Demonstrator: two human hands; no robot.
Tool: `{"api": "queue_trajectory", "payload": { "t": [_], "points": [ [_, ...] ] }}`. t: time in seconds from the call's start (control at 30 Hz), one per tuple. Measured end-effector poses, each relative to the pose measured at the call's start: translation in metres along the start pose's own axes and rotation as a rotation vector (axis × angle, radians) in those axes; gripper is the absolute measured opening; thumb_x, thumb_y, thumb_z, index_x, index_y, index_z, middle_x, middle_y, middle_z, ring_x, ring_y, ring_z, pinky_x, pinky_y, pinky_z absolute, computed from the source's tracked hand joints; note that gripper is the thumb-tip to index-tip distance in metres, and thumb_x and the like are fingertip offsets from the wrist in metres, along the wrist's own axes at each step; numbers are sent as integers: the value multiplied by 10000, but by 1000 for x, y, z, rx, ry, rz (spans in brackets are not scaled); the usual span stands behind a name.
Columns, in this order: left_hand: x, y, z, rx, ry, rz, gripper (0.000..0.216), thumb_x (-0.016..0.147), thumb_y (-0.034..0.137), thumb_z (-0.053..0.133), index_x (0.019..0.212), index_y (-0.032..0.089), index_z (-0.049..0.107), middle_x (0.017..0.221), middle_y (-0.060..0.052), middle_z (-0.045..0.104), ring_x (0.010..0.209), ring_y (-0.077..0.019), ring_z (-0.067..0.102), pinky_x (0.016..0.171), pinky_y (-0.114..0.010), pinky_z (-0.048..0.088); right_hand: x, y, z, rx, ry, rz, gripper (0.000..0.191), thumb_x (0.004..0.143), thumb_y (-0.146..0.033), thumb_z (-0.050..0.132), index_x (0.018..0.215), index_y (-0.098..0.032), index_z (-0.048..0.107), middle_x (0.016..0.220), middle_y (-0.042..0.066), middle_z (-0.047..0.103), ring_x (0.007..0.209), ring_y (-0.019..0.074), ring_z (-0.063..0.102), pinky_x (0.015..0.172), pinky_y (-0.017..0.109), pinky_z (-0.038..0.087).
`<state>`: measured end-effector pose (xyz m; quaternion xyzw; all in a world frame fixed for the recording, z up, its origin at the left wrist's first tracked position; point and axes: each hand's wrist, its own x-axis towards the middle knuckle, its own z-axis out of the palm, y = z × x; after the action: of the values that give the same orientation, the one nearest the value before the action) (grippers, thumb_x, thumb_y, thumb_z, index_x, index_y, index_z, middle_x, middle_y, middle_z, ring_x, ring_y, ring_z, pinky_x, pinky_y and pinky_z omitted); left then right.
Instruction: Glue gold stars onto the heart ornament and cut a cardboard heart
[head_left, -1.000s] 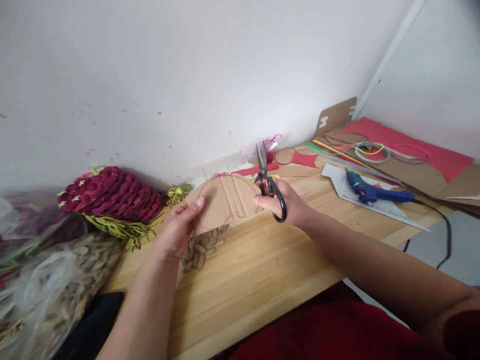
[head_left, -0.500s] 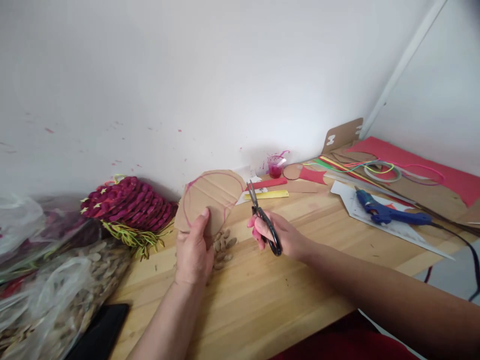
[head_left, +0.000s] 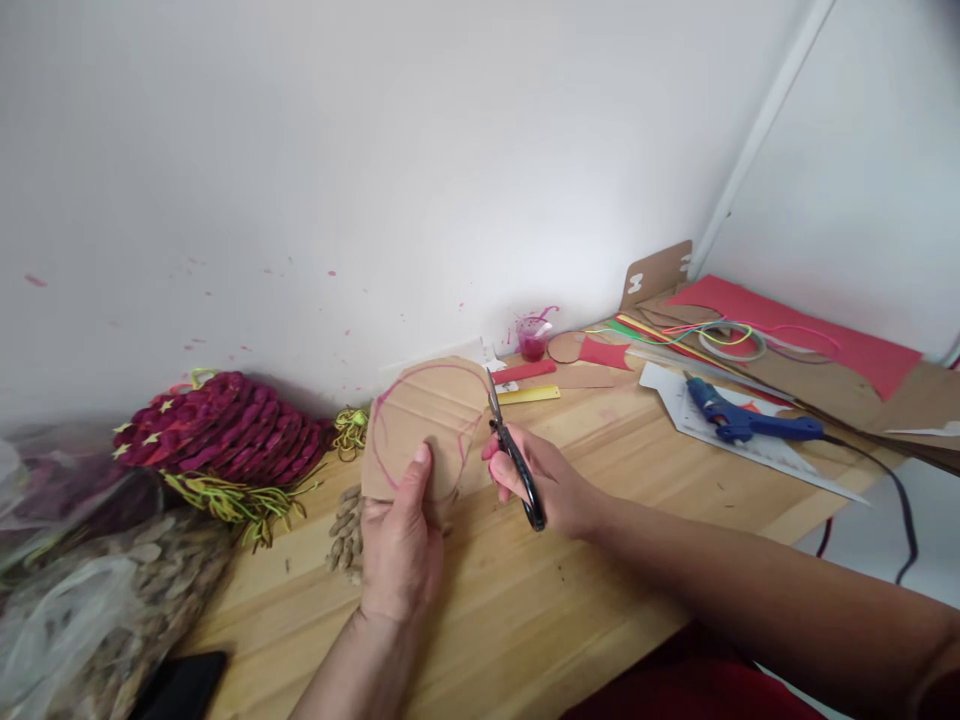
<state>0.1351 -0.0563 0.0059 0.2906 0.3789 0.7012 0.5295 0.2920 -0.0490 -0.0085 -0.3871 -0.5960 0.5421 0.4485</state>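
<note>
The cardboard piece (head_left: 426, 410), marked with a curved purple outline, is gripped by the fingers of the left hand (head_left: 401, 555); the thumb is laid on its face, while the rest are hidden behind it. The scissors (head_left: 518, 470) are grasped by their black handles in the fingers of the right hand (head_left: 551, 485), with the blades pointed away from them at the cardboard's right edge; whether it is touched cannot be told. Just left of the left fingers, peanuts (head_left: 346, 530) are heaped on the wooden surface (head_left: 592, 600). Farther left, a purple bundle (head_left: 225, 430) with yellow-green cords (head_left: 240, 500) is seen. Beyond the right fingers, a yellow strip (head_left: 531, 395) and a cup (head_left: 533, 342) of pink liquid are placed; well to their right, a blue glue gun (head_left: 750, 420) is rested on a white sheet (head_left: 667, 390).
</note>
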Motion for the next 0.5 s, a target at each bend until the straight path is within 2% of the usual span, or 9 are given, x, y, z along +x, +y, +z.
{"api": "queue_trajectory", "payload": {
  "t": [0.27, 0.5],
  "points": [
    [-8, -7, 1, -43, 51, -155, 519, 813, 170, 769, 1315, 211, 641, 1335, -94, 668, 1273, -244, 599, 1109, -369, 465, 1, -4, -1, -121, 65, -35, 503, 865, -701, 543, 850, -209, 437, 716, -25, 489, 655, 142, 457, 611, 301, 360],
    [-9, -7, 3, -62, 65, -166, 508, 823, 140, 754, 1316, 178, 637, 1311, -115, 679, 1257, -248, 611, 1104, -368, 474, 1, -5, -1, -143, 71, -51, 493, 877, -688, 532, 860, -201, 456, 719, -22, 484, 669, 150, 472, 620, 307, 359]
  ]
}}
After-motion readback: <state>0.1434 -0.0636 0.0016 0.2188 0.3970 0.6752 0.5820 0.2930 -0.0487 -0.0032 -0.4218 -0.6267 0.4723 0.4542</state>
